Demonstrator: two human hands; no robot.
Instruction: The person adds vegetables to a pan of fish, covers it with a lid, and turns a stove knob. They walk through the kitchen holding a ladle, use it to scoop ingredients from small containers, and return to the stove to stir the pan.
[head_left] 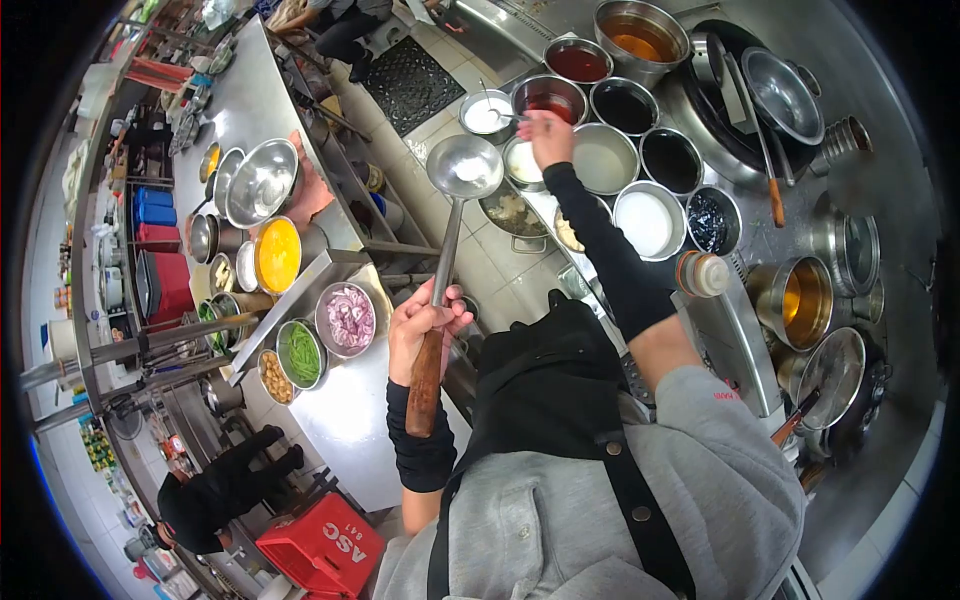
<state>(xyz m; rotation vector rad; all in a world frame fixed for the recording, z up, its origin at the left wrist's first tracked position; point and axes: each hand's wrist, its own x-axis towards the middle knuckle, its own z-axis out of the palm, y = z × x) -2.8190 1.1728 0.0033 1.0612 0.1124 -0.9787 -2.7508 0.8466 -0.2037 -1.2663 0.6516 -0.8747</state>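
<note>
My left hand [425, 325] is wrapped round the wooden handle of a long metal ladle [465, 168], whose round bowl points away from me. Out over the seasoning bowls, my right hand [547, 135] is closed on a small metal spoon [510, 117]. The spoon reaches toward a bowl of white powder [485, 113]. Close around that hand are a dark red bowl [549, 98], a second bowl of white seasoning [524, 162] and a bowl of cloudy liquid [606, 158].
Bowls of sliced onion [346, 320] and green vegetables [301, 354] stand at left, near a yellow liquid [278, 256]. A wok [745, 110] and oil pot [793, 303] are at right. One person [215, 495] is lower left; another [350, 35] is at top.
</note>
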